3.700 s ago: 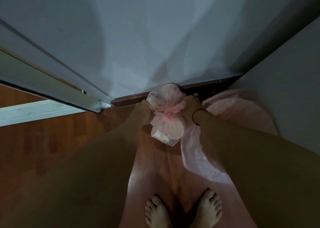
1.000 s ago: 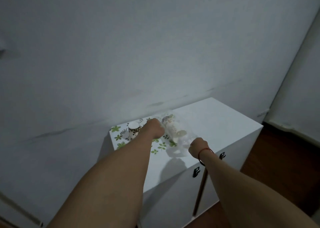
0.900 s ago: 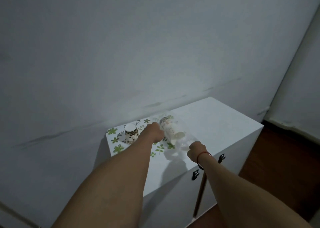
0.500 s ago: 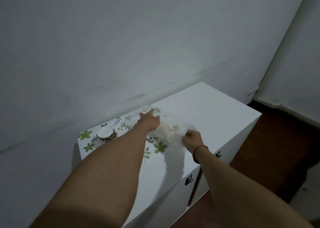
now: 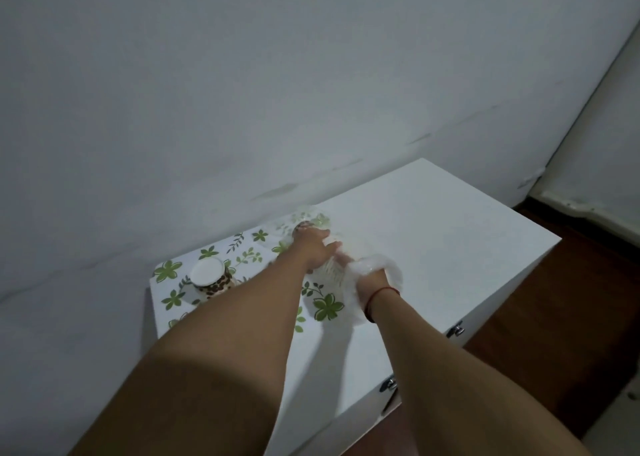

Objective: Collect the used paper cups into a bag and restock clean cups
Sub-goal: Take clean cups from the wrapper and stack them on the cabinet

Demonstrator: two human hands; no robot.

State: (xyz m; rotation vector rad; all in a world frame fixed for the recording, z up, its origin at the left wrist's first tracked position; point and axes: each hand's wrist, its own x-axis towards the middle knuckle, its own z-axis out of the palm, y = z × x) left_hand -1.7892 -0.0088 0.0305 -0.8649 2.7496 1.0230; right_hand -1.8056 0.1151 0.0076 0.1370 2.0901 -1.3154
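**Q:** Where the two arms meet over the leaf-print mat (image 5: 325, 307), what has each grip got hold of?

**A:** Left grip (image 5: 313, 247): fingers curled down over the far part of the sleeve of cups (image 5: 331, 271), a clear plastic wrap with a stack of paper cups lying sideways inside. Right grip (image 5: 372, 277): closed in a fist round the bunched near end of the same wrap, at the mat's right edge. A red cord (image 5: 381, 292) circles that wrist.

**Q:** Where is the sleeve relative to the mat?

**A:** It is at the mat's far right corner, partly past it over the bare white bench (image 5: 433, 233). Its far end points toward the wall (image 5: 242, 91). Whether it rests on the bench or is just lifted cannot be told, nor can the number of cups.

**Q:** What else is on the mat?

**A:** One bean-patterned paper cup (image 5: 210, 277) stands upside down at the mat's left end, well apart from both grips.

**Q:** And off the mat?

**A:** Two metal handles (image 5: 456, 329) sit on the bench front, below and right of the mat. A brown wooden floor (image 5: 571, 317) lies farther right.
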